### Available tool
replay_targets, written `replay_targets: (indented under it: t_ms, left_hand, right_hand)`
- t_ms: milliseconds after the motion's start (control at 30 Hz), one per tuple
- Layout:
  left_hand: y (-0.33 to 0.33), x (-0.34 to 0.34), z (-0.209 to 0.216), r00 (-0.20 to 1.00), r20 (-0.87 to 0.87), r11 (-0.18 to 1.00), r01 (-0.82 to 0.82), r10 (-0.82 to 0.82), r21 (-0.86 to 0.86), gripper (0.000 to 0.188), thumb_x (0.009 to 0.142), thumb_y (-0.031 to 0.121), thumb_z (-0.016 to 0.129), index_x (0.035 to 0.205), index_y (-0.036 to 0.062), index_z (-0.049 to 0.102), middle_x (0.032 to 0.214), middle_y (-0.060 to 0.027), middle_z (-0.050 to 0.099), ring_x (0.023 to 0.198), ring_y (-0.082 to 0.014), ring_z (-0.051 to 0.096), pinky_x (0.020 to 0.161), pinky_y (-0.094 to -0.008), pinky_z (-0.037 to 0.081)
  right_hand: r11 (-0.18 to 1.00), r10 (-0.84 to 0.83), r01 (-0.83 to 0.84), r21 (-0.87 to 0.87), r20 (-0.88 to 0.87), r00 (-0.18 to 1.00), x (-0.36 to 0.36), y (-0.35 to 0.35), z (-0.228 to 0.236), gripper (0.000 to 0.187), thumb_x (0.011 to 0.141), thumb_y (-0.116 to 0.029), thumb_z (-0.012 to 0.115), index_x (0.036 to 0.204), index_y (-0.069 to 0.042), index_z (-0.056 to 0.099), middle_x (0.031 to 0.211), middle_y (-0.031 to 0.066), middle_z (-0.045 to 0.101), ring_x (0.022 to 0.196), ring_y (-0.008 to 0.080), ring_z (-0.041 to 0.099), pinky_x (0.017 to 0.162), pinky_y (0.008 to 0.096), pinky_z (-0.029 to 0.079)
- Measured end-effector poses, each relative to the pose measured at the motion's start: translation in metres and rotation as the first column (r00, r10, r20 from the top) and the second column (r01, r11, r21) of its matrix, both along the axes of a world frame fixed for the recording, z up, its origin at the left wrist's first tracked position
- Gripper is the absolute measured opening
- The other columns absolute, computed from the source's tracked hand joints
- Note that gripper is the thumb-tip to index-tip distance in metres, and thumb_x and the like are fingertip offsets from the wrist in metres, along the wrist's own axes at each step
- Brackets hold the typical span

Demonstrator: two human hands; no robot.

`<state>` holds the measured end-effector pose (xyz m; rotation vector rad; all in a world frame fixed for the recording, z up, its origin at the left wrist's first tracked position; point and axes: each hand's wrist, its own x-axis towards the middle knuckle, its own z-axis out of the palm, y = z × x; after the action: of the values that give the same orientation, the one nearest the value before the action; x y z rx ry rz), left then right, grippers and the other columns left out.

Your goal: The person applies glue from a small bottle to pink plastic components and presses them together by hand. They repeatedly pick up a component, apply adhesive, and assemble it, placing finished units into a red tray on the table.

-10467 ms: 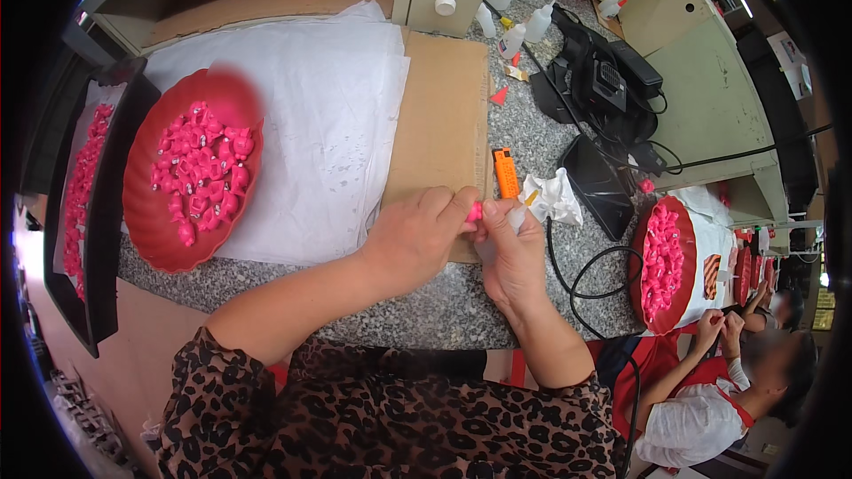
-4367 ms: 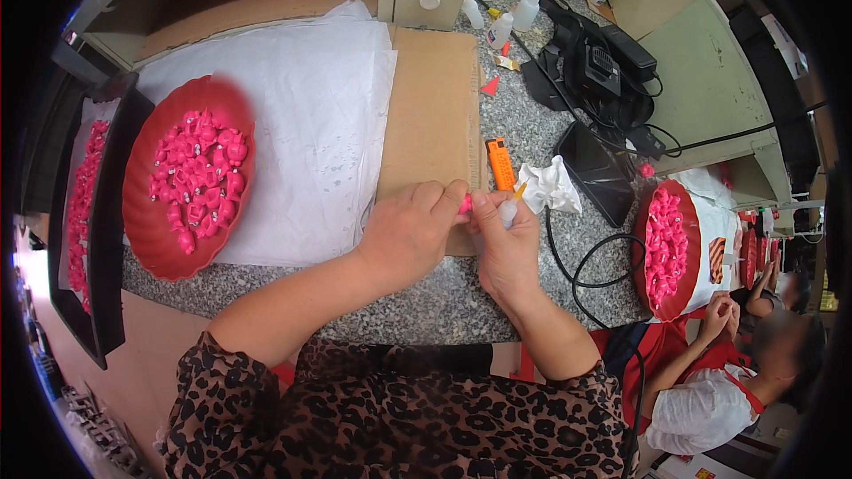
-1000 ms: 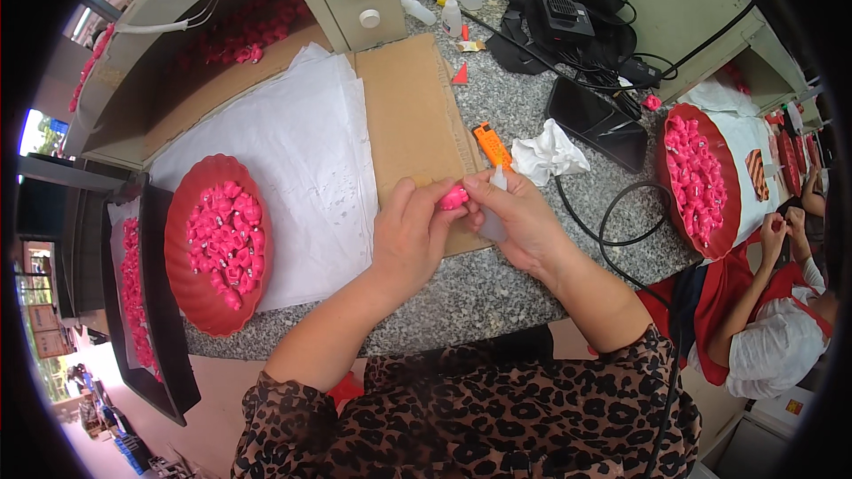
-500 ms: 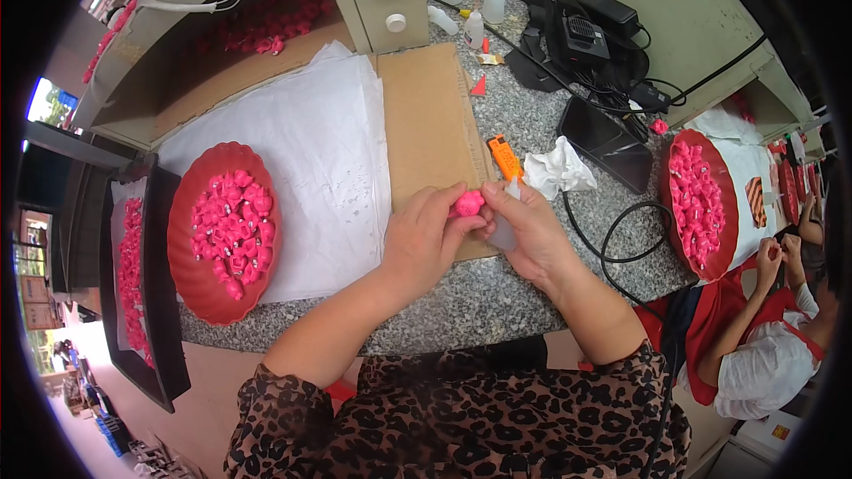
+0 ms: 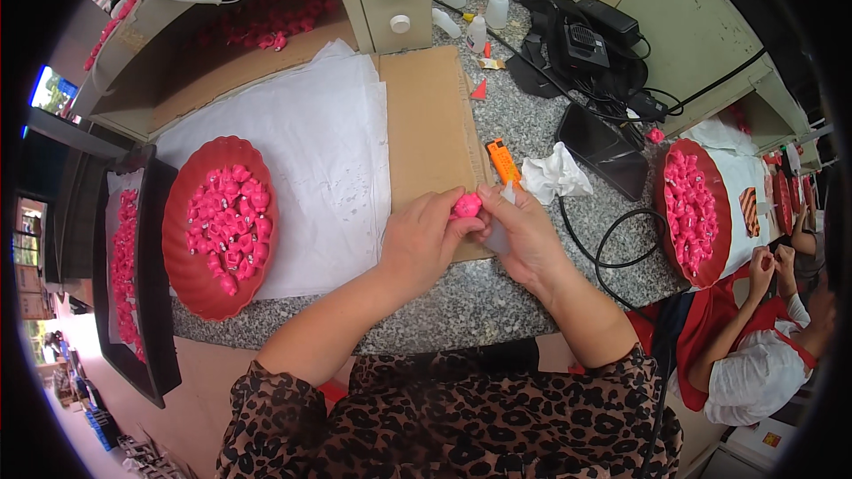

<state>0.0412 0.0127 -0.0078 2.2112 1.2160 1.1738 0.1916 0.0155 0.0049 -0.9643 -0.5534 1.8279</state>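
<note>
Pink figurine (image 5: pixel 468 205) sits at the centre of my clock face, raised over the near edge of the cardboard (image 5: pixel 426 124), which spreads toward eleven o'clock. Through the head camera I see the left hand (image 5: pixel 424 238), at eight o'clock, narrowed to a pinch, with its thumb and fingers on the figurine. The right hand (image 5: pixel 525 238), at four, is curled around a translucent white squeeze bottle (image 5: pixel 500 236) whose tip points up toward twelve; its thumb is right beside the figurine, and I cannot tell whether they touch. At one o'clock, just past the fingers, I have an orange plastic piece (image 5: pixel 503 162), and at two a crumpled white paper (image 5: pixel 556 174), with a flat black device (image 5: pixel 603 153) farther along that line. A white sheet (image 5: pixel 328 142) lies toward ten. At nine, a scalloped red dish (image 5: pixel 180 253) holds a heap of similar pink pieces, and beyond it, a little below nine, a long black tray (image 5: pixel 161 248) carries more. Near three o'clock, well apart, I see a second red dish (image 5: pixel 724 213), also full of pink pieces. More white bottles (image 5: pixel 497 7) stand around twelve, and a co-worker (image 5: pixel 750 372) sits at four.
</note>
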Motion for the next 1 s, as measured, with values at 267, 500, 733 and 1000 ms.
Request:
replay_targets:
  t_ms: [267, 500, 733, 1000]
  left_hand:
    - [0.002, 0.001, -0.001, 0.999, 0.032, 0.999, 0.018, -0.02, 0.042, 0.036, 0.071, 0.007, 0.066, 0.103, 0.0003, 0.051, 0.077, -0.0133, 0.056, 0.066, -0.0273, 0.056, 0.056, -0.0333, 0.045]
    - [0.0, 0.0, -0.003, 1.0, -0.001, 0.999, 0.013, -0.013, 0.041, 0.036, 0.072, 0.014, 0.065, 0.103, 0.0007, 0.052, 0.078, -0.0123, 0.052, 0.068, -0.0286, 0.054, 0.057, -0.0351, 0.044]
    - [-0.001, 0.002, 0.003, 1.0, -0.022, 0.991, 0.024, -0.021, 0.134, 0.039, 0.067, 0.003, 0.068, 0.102, -0.0002, 0.051, 0.071, -0.0113, 0.053, 0.061, -0.0267, 0.053, 0.051, -0.0341, 0.042]
    - [-0.002, 0.002, -0.001, 0.999, -0.049, 0.988, -0.002, 0.009, 0.152, 0.037, 0.068, 0.003, 0.066, 0.101, -0.0011, 0.052, 0.072, -0.0118, 0.053, 0.062, -0.0279, 0.053, 0.052, -0.0352, 0.043]
  right_hand:
    - [1.0, -0.012, 0.012, -0.009, -0.042, 0.999, 0.001, -0.001, 0.001, 0.017, 0.084, -0.02, 0.058, 0.076, -0.006, 0.055, 0.065, 0.0014, 0.053, 0.056, 0.0092, 0.048, 0.054, 0.0218, 0.039]
    - [0.995, -0.058, 0.057, 0.082, 0.011, 0.998, -0.001, -0.006, -0.001, 0.017, 0.082, -0.019, 0.061, 0.075, -0.005, 0.055, 0.064, 0.001, 0.053, 0.057, 0.0075, 0.048, 0.055, 0.0205, 0.039]
    - [0.967, -0.164, 0.142, 0.211, 0.09, 0.982, -0.007, -0.011, 0.0, 0.016, 0.081, -0.017, 0.063, 0.076, -0.004, 0.055, 0.066, 0.0002, 0.054, 0.058, 0.0045, 0.047, 0.053, 0.0184, 0.037]
    - [0.965, -0.167, 0.129, 0.226, 0.159, 0.973, -0.008, -0.01, -0.004, 0.017, 0.081, -0.018, 0.064, 0.077, -0.003, 0.056, 0.066, -0.0002, 0.054, 0.056, 0.0038, 0.046, 0.051, 0.0174, 0.036]
